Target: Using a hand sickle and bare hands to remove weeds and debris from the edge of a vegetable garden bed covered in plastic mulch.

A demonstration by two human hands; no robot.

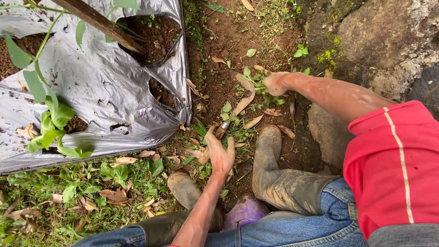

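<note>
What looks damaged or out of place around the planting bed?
The grey plastic mulch sheet is torn: ragged holes near its right edge expose soil. Dry leaves litter its lower border.

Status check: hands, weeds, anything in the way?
Right hand shut on weeds. Left hand open, on a tool handle. Dry leaves between them.

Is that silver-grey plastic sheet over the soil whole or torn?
Torn: the silver-grey plastic sheet has ragged holes exposing brown soil beneath.
</note>
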